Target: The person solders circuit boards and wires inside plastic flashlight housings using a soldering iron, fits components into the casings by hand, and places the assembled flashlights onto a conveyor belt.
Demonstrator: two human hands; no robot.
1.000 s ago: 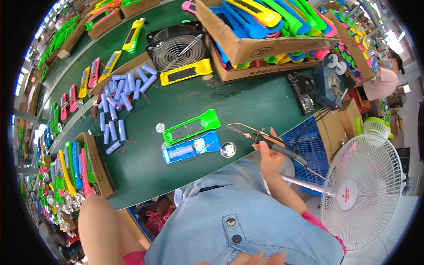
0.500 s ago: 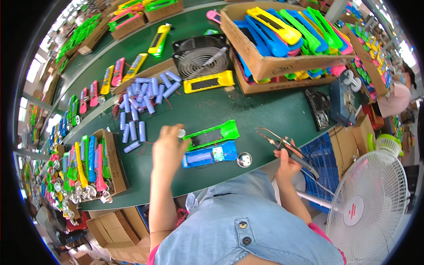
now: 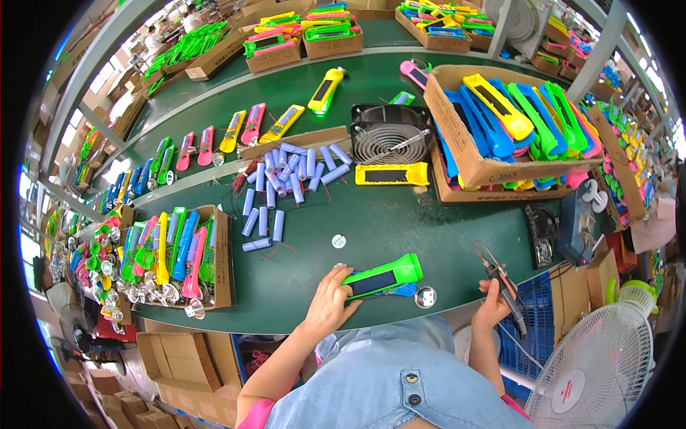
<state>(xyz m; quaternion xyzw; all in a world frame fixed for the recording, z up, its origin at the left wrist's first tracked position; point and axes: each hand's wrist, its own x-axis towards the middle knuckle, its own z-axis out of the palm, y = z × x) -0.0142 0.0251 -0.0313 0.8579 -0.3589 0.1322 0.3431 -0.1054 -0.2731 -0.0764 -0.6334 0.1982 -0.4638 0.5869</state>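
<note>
— Under the left hand's (image 3: 330,300) fingers (image 3: 341,275), what lies there?

— A green flashlight body (image 3: 382,276), flat on the green desk (image 3: 443,229), its wide end pointing away to the right of the fingertips. The fingers are spread and bent over its near end, touching it; I cannot tell whether they actually grip it. A blue piece (image 3: 406,290) peeks out from beneath the green one, just past the fingertips.

— And the right hand (image 3: 493,306)?

— Its fingers are closed around a pair of tweezers or thin pliers (image 3: 504,282), whose tips point up and away from the knuckles, over the desk's right edge.

— What sits between the two hands?

— A small round silvery disc (image 3: 425,297), just right of the flashlight body, close to the right fingers. A second small disc (image 3: 339,242) lies above the left fingertips, a little farther out.

— Farther out still?

— Beyond the left fingers, a scatter of pale blue cylindrical cells (image 3: 286,186) with thin wires. To the left of them, a cardboard tray (image 3: 223,257) of coloured flashlight bodies. Straight ahead lies a yellow shell (image 3: 391,174) beside a square black fan (image 3: 389,136), and past the right fingers a large carton (image 3: 486,168) heaped with yellow, blue and green shells. A white standing fan (image 3: 597,372) is down to the right of the right hand, off the desk.
</note>
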